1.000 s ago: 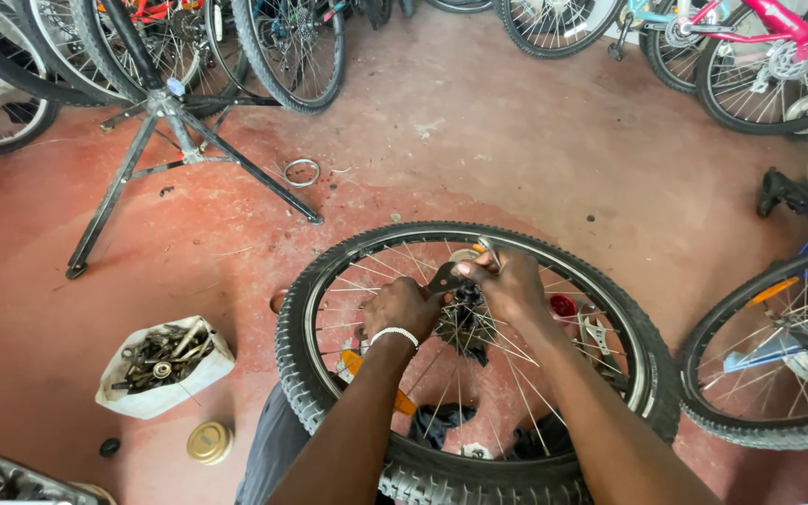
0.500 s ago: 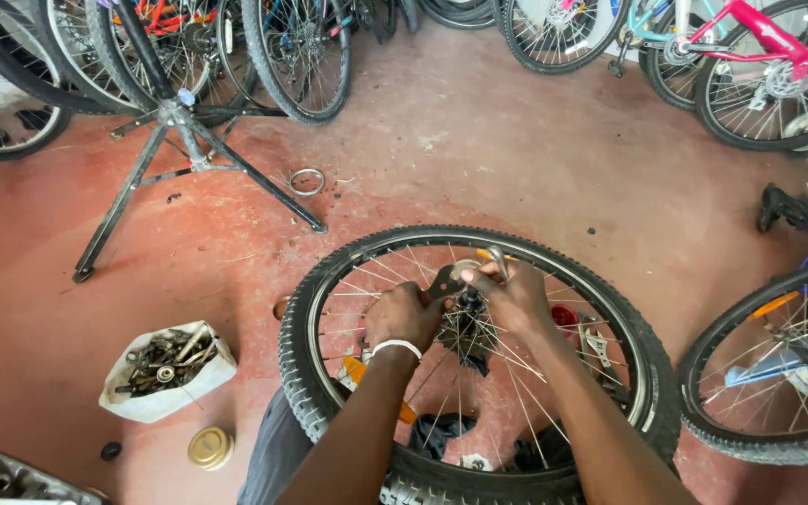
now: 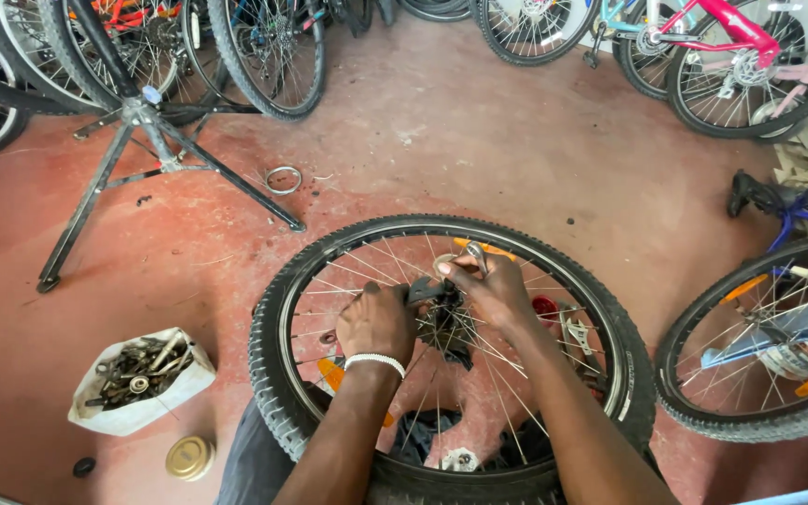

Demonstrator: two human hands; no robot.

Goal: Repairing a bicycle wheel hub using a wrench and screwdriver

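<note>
Head view shows me both hands working at the middle of a bicycle wheel point(image 3: 610, 374) lying flat across the lap. My left hand point(image 3: 376, 323) has its fingers curled tight around the handle of a dark wrench point(image 3: 423, 292), whose far end reaches toward the hub point(image 3: 446, 327) just to the right of those fingers. My right hand point(image 3: 497, 295) has thumb and fingertips pinched together on a small silver tool point(image 3: 475, 254) that sticks up just beyond them; I cannot tell what it grips at the hub. Spokes fan out under both palms, and a white bracelet point(image 3: 375, 361) sits on the left wrist. Further off to the left, a white tub of metal parts point(image 3: 142, 379) and a gold lid point(image 3: 188, 456) rest on the red floor point(image 3: 479, 159); a work stand point(image 3: 151, 154) is beyond those. I judge the wrench could slip off the hub if the pull comes at an angle, driving knuckles into the spokes, and the unclamped wheel could twist on the lap
</note>
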